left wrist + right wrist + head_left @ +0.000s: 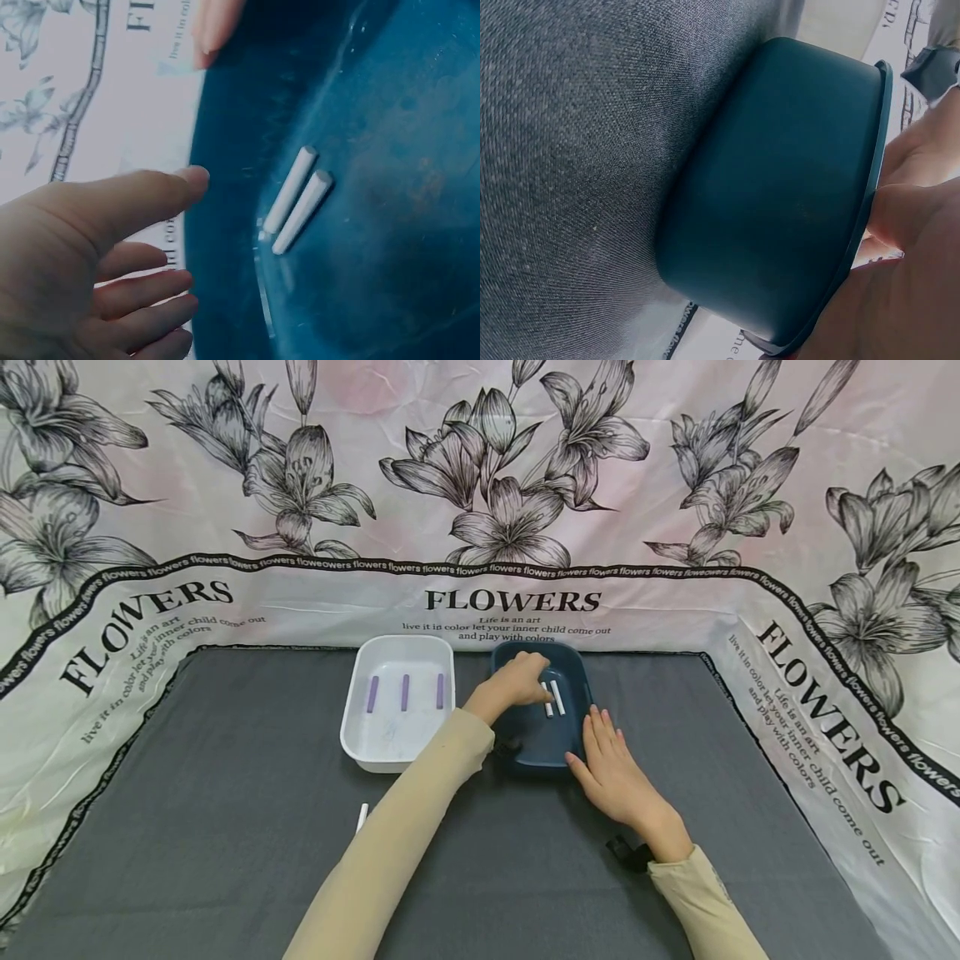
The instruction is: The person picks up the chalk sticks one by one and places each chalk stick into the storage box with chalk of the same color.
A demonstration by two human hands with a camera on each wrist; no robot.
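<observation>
In the head view my left hand (517, 681) hangs over the far left part of a dark blue tray (528, 752). Its thumb and fingers stand apart in the left wrist view, with nothing seen between them. Two white chalk sticks (304, 212) lie side by side on the tray floor near that hand (82, 255). My right hand (618, 772) rests along the tray's right rim, fingers straight. From the right wrist, that hand (900, 300) lies at the rim, above the tray's outer wall (772, 180).
Left of the blue tray stands a white tray (390, 752) holding three purple chalk sticks (406, 692). Another white chalk stick (362, 817) lies on the grey cloth (225, 827), partly behind my left forearm. A flower-printed cloth (337, 602) rises behind the trays.
</observation>
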